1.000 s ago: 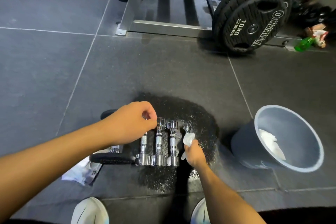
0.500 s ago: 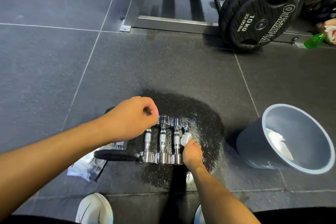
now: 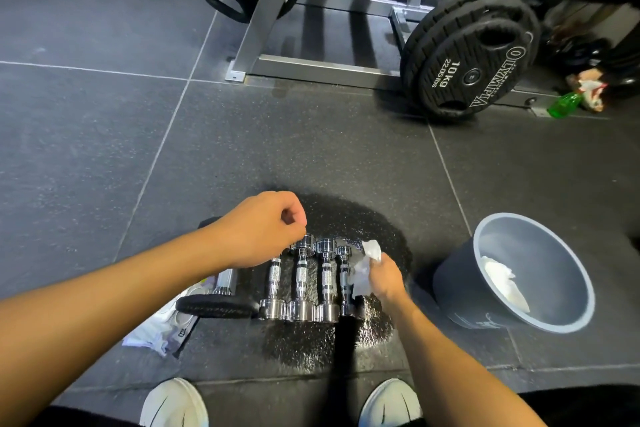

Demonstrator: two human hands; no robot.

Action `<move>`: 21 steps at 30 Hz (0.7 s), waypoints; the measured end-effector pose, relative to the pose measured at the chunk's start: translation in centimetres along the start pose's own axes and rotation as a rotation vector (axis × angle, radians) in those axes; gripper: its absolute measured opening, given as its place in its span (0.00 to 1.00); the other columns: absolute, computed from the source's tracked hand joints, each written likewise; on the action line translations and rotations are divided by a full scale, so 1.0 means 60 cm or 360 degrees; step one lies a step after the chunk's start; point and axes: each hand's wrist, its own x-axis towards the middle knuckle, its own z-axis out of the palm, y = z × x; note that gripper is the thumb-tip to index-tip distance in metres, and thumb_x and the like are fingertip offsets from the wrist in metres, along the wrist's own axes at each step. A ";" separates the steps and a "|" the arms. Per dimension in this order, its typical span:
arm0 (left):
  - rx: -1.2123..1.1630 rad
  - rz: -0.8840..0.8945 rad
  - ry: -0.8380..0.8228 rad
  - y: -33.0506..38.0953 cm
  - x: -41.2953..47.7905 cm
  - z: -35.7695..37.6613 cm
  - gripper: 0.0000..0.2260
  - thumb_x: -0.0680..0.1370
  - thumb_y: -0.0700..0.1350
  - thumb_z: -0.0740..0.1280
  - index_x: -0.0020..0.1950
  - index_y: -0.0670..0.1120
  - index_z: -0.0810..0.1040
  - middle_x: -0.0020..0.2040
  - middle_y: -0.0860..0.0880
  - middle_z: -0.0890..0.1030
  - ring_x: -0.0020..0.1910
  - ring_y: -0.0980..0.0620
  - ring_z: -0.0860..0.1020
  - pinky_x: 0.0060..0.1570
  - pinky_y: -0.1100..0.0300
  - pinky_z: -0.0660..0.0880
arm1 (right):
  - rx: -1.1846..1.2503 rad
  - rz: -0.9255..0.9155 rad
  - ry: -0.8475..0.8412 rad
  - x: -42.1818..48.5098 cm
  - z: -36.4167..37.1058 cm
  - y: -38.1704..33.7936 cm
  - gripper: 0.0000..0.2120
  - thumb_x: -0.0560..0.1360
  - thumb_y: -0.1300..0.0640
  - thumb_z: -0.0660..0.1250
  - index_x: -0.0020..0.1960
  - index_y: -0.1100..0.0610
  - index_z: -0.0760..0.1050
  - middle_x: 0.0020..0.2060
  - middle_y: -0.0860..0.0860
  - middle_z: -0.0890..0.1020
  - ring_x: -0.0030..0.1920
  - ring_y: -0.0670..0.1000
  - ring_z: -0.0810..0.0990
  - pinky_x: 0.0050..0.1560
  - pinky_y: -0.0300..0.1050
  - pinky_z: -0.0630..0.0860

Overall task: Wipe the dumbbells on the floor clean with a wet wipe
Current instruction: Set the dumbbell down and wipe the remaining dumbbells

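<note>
- Right now, the right hand [image 3: 384, 279] holds a white wet wipe [image 3: 367, 265], with its fingers curled round it, against the thinnest chrome dumbbell [image 3: 344, 276] at the right end of the row.
- Four small chrome dumbbells lie side by side on the floor [image 3: 104, 149], touching or almost touching each other, inside a dark wet patch [image 3: 349, 218].
- The left hand [image 3: 258, 230] sits over the far end of the leftmost chrome dumbbell [image 3: 273, 282]. Its fingers are curled, and they seem to hold the dumbbell's top, but I cannot tell for sure (the hand hides that end).
- A bigger dumbbell with black ends [image 3: 218, 303] lies just left of the row, partly under the left arm.
- I think the job is in the middle. The chrome ones look shiny and wet, but I cannot tell which are already clean. The black one looks like it is left to do.
- A wet wipe pack [image 3: 162, 333] lies on the floor by the black dumbbell.
- A grey bucket [image 3: 460, 274] tips on its side to the right, with a used white wipe [image 3: 502, 282] inside.
- Farther back are a metal rack [image 3: 311, 69], a black weight plate [image 3: 474, 55] and a green bottle [image 3: 562, 104], well apart from the work.
- Nothing blocks the wipe, but the dumbbells lie so close that the sides between them may be hard to reach.
</note>
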 end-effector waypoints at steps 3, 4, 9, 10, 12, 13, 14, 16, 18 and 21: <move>-0.0016 0.0006 -0.0003 0.005 0.002 -0.003 0.01 0.79 0.46 0.68 0.49 0.52 0.79 0.44 0.55 0.80 0.41 0.55 0.78 0.43 0.60 0.74 | 0.0473 -0.0006 -0.0297 -0.026 -0.038 -0.048 0.16 0.85 0.54 0.58 0.64 0.63 0.76 0.56 0.63 0.84 0.55 0.62 0.84 0.54 0.55 0.79; -0.0031 -0.0003 -0.0008 0.006 0.003 -0.003 0.01 0.80 0.46 0.67 0.50 0.52 0.79 0.45 0.54 0.80 0.43 0.54 0.79 0.44 0.60 0.75 | 0.0610 -0.0059 -0.0410 -0.043 -0.050 -0.073 0.16 0.84 0.56 0.58 0.64 0.65 0.76 0.56 0.66 0.84 0.55 0.65 0.84 0.55 0.58 0.79; -0.0195 -0.0140 -0.0031 0.012 0.006 0.008 0.05 0.80 0.49 0.65 0.49 0.50 0.78 0.43 0.50 0.82 0.43 0.47 0.81 0.47 0.51 0.80 | 0.1019 -0.0302 -0.0669 -0.130 -0.092 -0.187 0.12 0.82 0.62 0.62 0.59 0.58 0.83 0.58 0.64 0.83 0.58 0.66 0.83 0.63 0.65 0.75; -0.0326 -0.0207 -0.0041 0.014 0.006 0.014 0.07 0.81 0.51 0.65 0.49 0.48 0.77 0.43 0.49 0.82 0.43 0.46 0.81 0.46 0.50 0.81 | 0.1046 -0.0333 -0.0722 -0.145 -0.096 -0.203 0.12 0.82 0.61 0.63 0.62 0.60 0.81 0.61 0.64 0.82 0.62 0.67 0.81 0.65 0.66 0.73; -0.0626 -0.0334 -0.0053 0.025 0.008 0.023 0.12 0.82 0.53 0.65 0.47 0.44 0.76 0.42 0.47 0.79 0.40 0.47 0.79 0.39 0.54 0.81 | 0.1034 -0.0449 -0.0814 -0.182 -0.109 -0.232 0.14 0.82 0.61 0.64 0.67 0.61 0.77 0.61 0.63 0.83 0.62 0.66 0.81 0.63 0.64 0.77; -0.0734 -0.0346 -0.0008 0.033 0.009 0.026 0.12 0.82 0.52 0.66 0.46 0.44 0.76 0.42 0.46 0.79 0.39 0.48 0.79 0.38 0.56 0.78 | 0.0967 -0.0527 -0.0797 -0.203 -0.115 -0.244 0.14 0.82 0.61 0.65 0.66 0.60 0.77 0.59 0.61 0.84 0.59 0.63 0.83 0.56 0.59 0.82; -0.0834 -0.0340 0.0058 0.042 0.013 0.028 0.10 0.81 0.50 0.68 0.47 0.44 0.78 0.44 0.43 0.81 0.41 0.47 0.79 0.39 0.55 0.76 | 0.0844 -0.0634 -0.0707 -0.220 -0.122 -0.252 0.13 0.81 0.62 0.66 0.64 0.59 0.79 0.56 0.59 0.85 0.54 0.59 0.85 0.48 0.54 0.84; -0.1095 -0.0346 0.0153 0.060 0.019 0.032 0.07 0.78 0.45 0.72 0.51 0.42 0.81 0.51 0.38 0.84 0.46 0.43 0.82 0.44 0.50 0.76 | 0.0526 -0.0866 -0.0399 -0.245 -0.131 -0.265 0.10 0.77 0.59 0.70 0.57 0.53 0.83 0.51 0.53 0.87 0.49 0.53 0.85 0.45 0.55 0.84; -0.1323 -0.0353 0.0190 0.080 0.019 0.037 0.07 0.77 0.42 0.75 0.52 0.41 0.82 0.50 0.38 0.86 0.46 0.43 0.83 0.49 0.45 0.80 | 0.0287 -0.1011 -0.0127 -0.267 -0.138 -0.269 0.09 0.77 0.58 0.69 0.55 0.50 0.84 0.50 0.49 0.87 0.50 0.49 0.84 0.53 0.59 0.80; -0.1498 -0.0380 0.0231 0.102 0.029 0.045 0.05 0.77 0.34 0.71 0.50 0.41 0.84 0.48 0.39 0.86 0.45 0.43 0.84 0.50 0.47 0.81 | -0.0395 -0.1322 -0.0004 -0.309 -0.147 -0.275 0.14 0.79 0.55 0.62 0.61 0.49 0.81 0.59 0.48 0.82 0.60 0.49 0.78 0.63 0.48 0.73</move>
